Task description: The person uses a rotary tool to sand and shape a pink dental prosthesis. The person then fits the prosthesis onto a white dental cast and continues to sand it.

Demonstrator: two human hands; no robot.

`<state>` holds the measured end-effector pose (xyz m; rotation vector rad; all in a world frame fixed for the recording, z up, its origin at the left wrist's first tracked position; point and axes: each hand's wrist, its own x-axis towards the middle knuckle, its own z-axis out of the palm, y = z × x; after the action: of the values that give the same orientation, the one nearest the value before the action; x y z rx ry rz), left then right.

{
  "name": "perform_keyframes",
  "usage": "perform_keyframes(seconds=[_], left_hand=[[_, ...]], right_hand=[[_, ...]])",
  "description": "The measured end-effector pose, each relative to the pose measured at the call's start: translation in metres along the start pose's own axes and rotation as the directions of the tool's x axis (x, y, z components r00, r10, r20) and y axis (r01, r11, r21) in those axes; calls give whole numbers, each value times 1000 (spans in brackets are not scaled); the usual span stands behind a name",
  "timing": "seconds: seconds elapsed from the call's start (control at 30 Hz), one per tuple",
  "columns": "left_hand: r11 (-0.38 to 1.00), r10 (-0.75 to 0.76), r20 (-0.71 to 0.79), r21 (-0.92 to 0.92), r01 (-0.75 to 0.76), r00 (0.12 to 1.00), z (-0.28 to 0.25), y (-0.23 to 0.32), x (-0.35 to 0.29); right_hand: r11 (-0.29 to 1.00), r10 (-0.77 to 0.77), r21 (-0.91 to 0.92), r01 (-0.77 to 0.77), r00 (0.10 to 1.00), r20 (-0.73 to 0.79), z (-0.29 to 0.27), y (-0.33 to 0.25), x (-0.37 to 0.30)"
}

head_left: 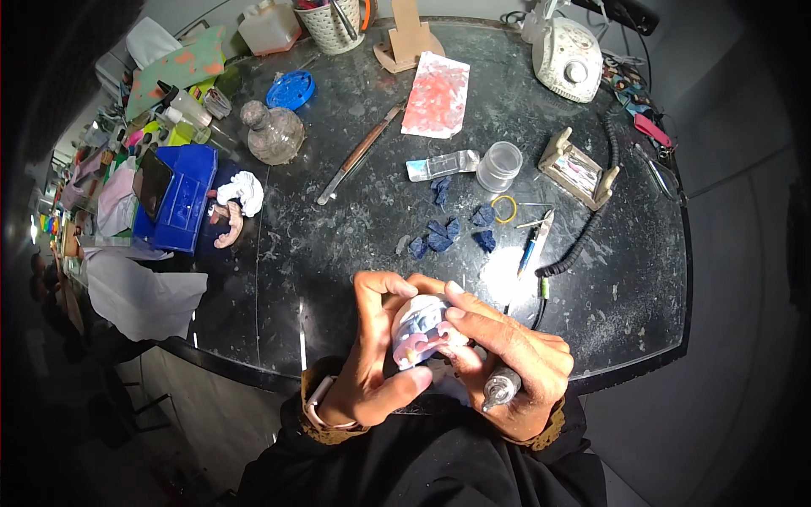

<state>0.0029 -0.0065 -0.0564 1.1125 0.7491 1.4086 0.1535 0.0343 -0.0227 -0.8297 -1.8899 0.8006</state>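
Near the front edge of the dark table, my left hand (363, 355) is closed round a white dental cast (416, 314) with a pink, translucent denture piece (414, 348) on its lower side. My right hand (524, 363) has its thumb and fingertips against the same cast. Against that palm lies a silver rotary handpiece (502, 384), its narrow end pointing down toward me. Fingers hide part of the cast and most of the handpiece.
Crumpled dark blue scraps (441, 235), a blue-handled knife (530, 249) and a clear jar (499, 166) lie ahead. A coiled black cord (583, 241) runs right toward a white control box (568, 63). Left stand a blue box (179, 194), a pink denture piece (228, 226) and white paper (144, 287).
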Motion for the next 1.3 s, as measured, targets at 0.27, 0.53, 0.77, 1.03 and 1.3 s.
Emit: perform_keyframes(seconds=[0.27,0.53,0.77,1.03,1.3], left_hand=[[968,-77,-96,-245,52,992,7,-2,-1],[986,-44,-89,-167,28,995,5,-7,0],[986,-44,-79,-163,31,996,11,0,3],[978,-84,-166,-200,50,983,23,3,-2],[989,36,-49,-143,-42,998,18,-5,0]], right_hand=[[996,-61,-68,58,998,-36,1,-1,1],[987,-54,-153,50,998,-26,2,-4,-1],[985,-24,-169,20,999,-21,-4,-4,-3],[963,159,182,-200,964,215,-29,6,7],[901,155,305,-308,886,438,-39,18,14]])
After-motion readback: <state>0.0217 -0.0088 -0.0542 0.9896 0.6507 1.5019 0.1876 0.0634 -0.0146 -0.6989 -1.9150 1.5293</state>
